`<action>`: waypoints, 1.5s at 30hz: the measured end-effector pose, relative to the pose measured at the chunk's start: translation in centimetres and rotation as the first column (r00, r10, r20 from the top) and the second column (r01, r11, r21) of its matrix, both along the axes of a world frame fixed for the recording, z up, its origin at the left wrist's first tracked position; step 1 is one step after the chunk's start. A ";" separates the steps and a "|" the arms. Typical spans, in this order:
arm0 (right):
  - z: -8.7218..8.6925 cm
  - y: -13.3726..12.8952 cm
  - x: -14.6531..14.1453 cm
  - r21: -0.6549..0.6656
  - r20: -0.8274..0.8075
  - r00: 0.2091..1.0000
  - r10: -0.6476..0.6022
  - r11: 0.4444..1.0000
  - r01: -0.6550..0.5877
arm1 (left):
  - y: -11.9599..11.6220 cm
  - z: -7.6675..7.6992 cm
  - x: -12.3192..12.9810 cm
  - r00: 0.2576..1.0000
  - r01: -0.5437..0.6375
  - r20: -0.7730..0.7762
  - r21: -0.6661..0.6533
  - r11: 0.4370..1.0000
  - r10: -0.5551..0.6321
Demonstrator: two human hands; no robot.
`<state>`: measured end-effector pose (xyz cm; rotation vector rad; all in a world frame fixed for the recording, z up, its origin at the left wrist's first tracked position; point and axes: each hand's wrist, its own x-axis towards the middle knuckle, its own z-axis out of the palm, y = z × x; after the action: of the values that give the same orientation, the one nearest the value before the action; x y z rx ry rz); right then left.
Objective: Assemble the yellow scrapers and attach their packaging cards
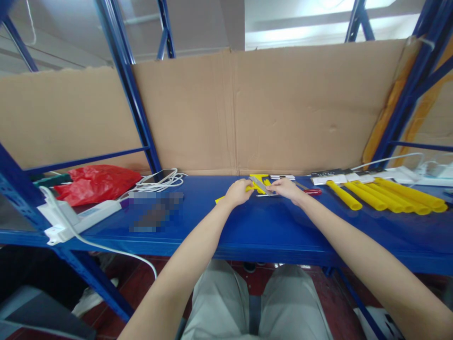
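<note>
Near the back middle of the blue table, my left hand (239, 192) is closed around a thin yellow piece; a yellow end (220, 199) shows on its left side. My right hand (284, 188) pinches the right end of a flat grey strip (261, 185), which slants between the two hands. Behind and under the strip lie yellow parts (259, 177) on the table. A tool with a red handle (313, 191) rests just right of my right hand. The small details between the fingers are too small to tell.
Several yellow tubes (385, 200) lie at the right, beside black-and-white packages (328, 177). A red plastic bag (101, 183), white cables (161, 181) and a power strip (94, 216) sit at the left. Cardboard (300, 108) stands behind the blue table (198, 226).
</note>
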<state>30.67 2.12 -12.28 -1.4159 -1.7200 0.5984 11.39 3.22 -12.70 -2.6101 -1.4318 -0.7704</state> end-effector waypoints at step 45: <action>0.1 0.0 -0.1 -0.034 -0.051 0.994 0.092 0.995 -0.094 | 0.1 -0.6 0.3 0.981 0.134 -0.157 0.111 0.985 -0.115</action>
<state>30.61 2.12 -12.14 -1.3404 -1.7508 0.7127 11.65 3.33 -13.34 -2.6212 -1.1545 -0.6354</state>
